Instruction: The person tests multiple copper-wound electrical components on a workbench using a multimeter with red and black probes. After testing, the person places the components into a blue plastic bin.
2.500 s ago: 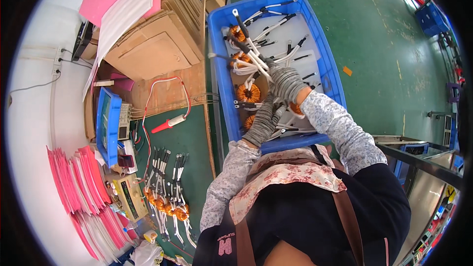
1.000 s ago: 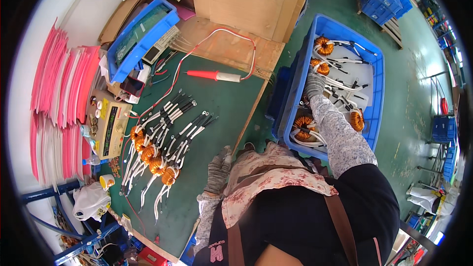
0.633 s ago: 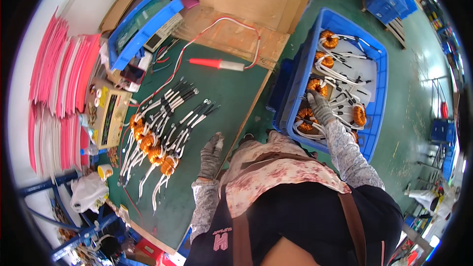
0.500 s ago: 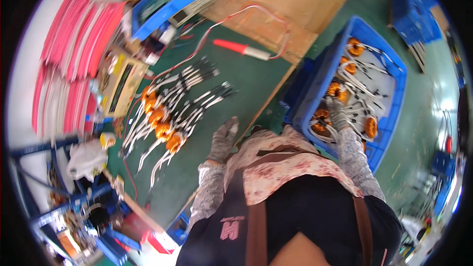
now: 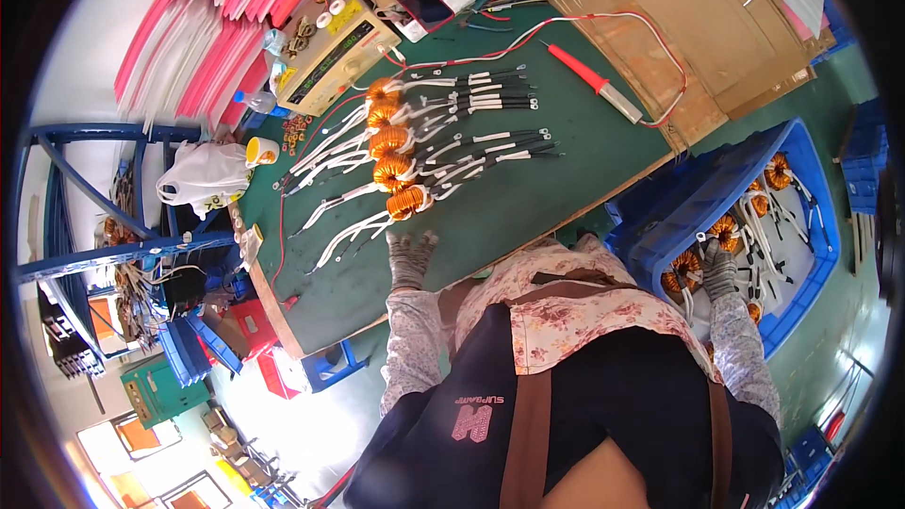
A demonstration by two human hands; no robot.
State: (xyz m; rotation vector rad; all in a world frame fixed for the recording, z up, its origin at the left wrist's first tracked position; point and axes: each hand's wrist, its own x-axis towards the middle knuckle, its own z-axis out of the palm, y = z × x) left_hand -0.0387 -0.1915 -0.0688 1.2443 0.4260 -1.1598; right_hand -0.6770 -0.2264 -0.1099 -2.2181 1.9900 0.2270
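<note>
My left hand (image 5: 411,261), in a grey glove, lies on the green tabletop with fingers outstretched and holds nothing. Just beyond its fingertips is the nearest copper-wound toroidal coil (image 5: 406,204), the end one of a row of several coils with white sleeved leads and ring terminals. Over to the right, my gloved right hand (image 5: 719,271) reaches into a blue plastic bin (image 5: 798,316). Its fingers are closed at a toroidal coil (image 5: 724,230) there; the fingertips are partly hidden. Another coil (image 5: 682,270) sits beside that hand, among white leads.
A red-and-white probe (image 5: 594,80) with a long cable lies at the table's far right, by cardboard sheets (image 5: 716,28). A yellowish bench instrument (image 5: 330,57) stands at the back left, near pink foam sheets (image 5: 212,57). A white plastic bag (image 5: 200,174) and a cup (image 5: 262,151) are left.
The view has turned and shifted, so the table and bin appear moved. My left hand has come closer to the nearest coil with its fingers spread. My right hand stays at the same coil.
</note>
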